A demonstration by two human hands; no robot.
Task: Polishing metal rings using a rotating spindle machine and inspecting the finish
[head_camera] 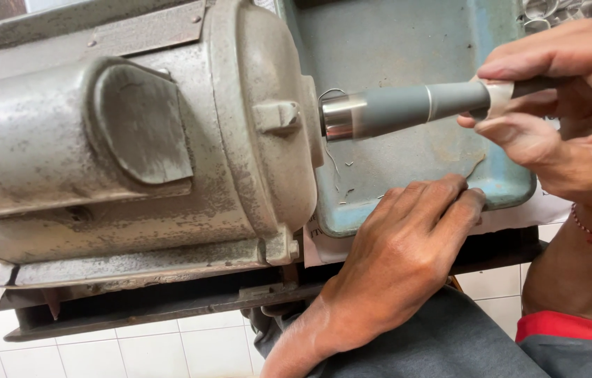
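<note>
My right hand (576,126) grips the far end of a grey cylindrical rod (401,110) with a shiny metal tip. The rod lies level, and its tip touches the end face of a large grey electric motor (135,140) near the shaft. A strip of white tape wraps the rod where my fingers pinch it. My left hand (394,259) rests palm down, fingers together, on the near rim of a blue metal tray (394,42) beside the motor. It holds nothing. Thin metal slivers lie on the tray under the rod.
The motor sits on a dark metal frame (170,301) above a white tiled floor (135,350). White paper (324,245) pokes out under the tray's corner. Curled metal shavings (555,10) pile at the top right. My grey trousers fill the bottom.
</note>
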